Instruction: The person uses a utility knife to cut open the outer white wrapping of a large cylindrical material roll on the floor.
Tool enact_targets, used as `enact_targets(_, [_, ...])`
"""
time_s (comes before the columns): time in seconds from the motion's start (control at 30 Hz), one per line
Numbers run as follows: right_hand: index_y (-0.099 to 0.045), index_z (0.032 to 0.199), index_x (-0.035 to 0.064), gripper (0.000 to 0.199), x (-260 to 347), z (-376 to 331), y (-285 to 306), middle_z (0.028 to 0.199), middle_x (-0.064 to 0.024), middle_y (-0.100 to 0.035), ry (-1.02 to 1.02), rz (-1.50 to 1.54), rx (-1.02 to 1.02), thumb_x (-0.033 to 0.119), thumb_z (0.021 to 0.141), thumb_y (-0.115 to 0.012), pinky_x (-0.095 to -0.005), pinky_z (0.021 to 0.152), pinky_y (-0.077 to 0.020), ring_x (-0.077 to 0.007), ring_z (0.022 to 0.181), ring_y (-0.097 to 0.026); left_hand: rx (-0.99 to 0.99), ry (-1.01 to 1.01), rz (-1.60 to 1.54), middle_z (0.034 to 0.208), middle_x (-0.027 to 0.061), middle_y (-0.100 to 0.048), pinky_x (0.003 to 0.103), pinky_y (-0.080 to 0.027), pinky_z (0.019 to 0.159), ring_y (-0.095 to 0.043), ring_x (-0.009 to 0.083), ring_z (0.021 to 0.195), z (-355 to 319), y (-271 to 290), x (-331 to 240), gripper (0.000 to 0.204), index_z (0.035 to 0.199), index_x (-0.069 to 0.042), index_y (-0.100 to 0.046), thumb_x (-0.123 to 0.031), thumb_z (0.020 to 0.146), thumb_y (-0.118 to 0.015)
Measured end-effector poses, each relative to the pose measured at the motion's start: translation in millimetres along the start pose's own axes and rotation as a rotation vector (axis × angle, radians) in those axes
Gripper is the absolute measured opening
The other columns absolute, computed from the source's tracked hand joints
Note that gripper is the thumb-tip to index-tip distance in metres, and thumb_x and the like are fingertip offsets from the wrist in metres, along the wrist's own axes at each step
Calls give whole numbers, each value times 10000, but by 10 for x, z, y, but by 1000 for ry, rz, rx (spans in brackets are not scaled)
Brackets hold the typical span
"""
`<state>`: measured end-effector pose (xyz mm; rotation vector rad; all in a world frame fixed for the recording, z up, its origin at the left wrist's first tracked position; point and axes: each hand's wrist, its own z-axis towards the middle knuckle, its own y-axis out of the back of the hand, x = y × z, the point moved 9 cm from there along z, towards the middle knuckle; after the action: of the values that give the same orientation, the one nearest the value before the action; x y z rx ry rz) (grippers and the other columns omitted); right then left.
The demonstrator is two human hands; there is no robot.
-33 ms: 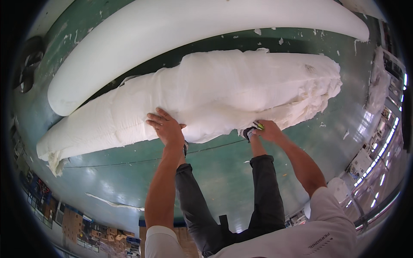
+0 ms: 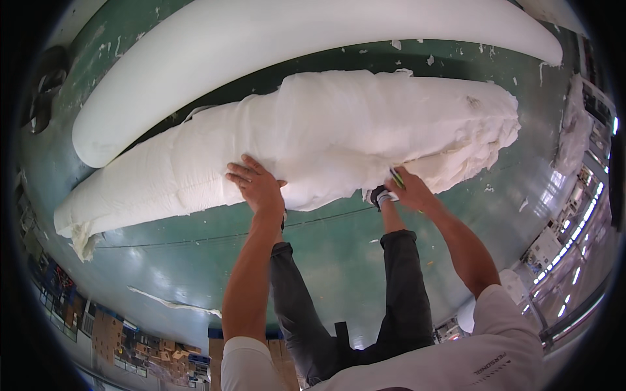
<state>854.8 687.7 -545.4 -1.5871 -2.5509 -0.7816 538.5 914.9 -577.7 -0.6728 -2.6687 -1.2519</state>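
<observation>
A long bundle wrapped in loose white sheeting (image 2: pixel 339 124) lies across the floor in front of me, wrinkled and torn-looking along its right side. My left hand (image 2: pixel 259 186) rests on the near side of it, fingers spread and palm down. To the right, my right hand (image 2: pixel 409 190) is closed around a slim green utility knife (image 2: pixel 397 177). The knife's front end points at a fold in the sheeting; its blade is too small to make out. My feet stand at the bundle's near edge, partly hidden by it.
Beyond the bundle lies a smooth, curved white piece (image 2: pixel 274 39). White scraps are scattered on the green floor (image 2: pixel 326 254), and a thin white strip (image 2: pixel 173 303) lies at the lower left. Cardboard boxes (image 2: pixel 107 335) stand at far lower left, crumpled plastic (image 2: pixel 571 124) at far right.
My right hand has moved slightly up along the sheeting, and the knife in it now shows more of its length. The left hand has shifted a little up and right, still flat on the bundle.
</observation>
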Motion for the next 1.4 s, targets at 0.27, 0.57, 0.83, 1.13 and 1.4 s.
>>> enact_targets(0.27, [-632, 1067, -11, 283, 1045, -211, 465, 974, -210, -704, -3, -784, 145, 130, 825, -670, -474, 781, -550, -360, 908, -696, -20, -68, -184, 1536, 428, -162, 506, -404, 1111, -234, 625, 1394, -30, 53, 12, 1191, 1554, 47, -163, -535, 739, -808])
enact_targets(0.57, [-553, 1060, -16, 264, 3039, 372, -1214, 850, -156, -660, 779, -892, -119, 102, 837, -631, -387, 559, -562, -269, 673, -699, -165, 97, -458, 1597, 318, -150, 511, -328, 1145, -195, 525, 1456, 76, -1, 1310, 1217, 1567, -16, -152, -365, 668, -895])
enact_targets(0.83, [-536, 984, -4, 180, 3219, 449, -1312, 778, -125, -631, 891, -895, -173, 68, 831, -599, -362, 508, -533, -258, 603, -674, -152, 69, -415, 1582, 365, -106, 536, -350, 1135, -206, 603, 1412, 146, -145, 1382, 1275, 1560, 11, -123, -377, 633, -908])
enact_targets(1.13, [-579, 978, -19, 194, 3239, 521, -1269, 755, -145, -650, 911, -905, -79, 107, 831, -596, -374, 526, -547, -262, 605, -673, -125, 98, -360, 1583, 357, -124, 514, -345, 1147, -211, 585, 1420, 158, -132, 1287, 1333, 1564, 13, -121, -427, 586, -913])
enact_targets(1.4, [-583, 999, -24, 223, 2655, 576, -831, 782, -143, -663, 875, -865, -79, 129, 837, -594, -392, 565, -567, -262, 712, -693, -111, 102, -248, 1593, 342, -121, 462, -436, 1095, -219, 544, 1436, 166, -136, 1275, 1379, 1573, 0, -91, -477, 566, -903])
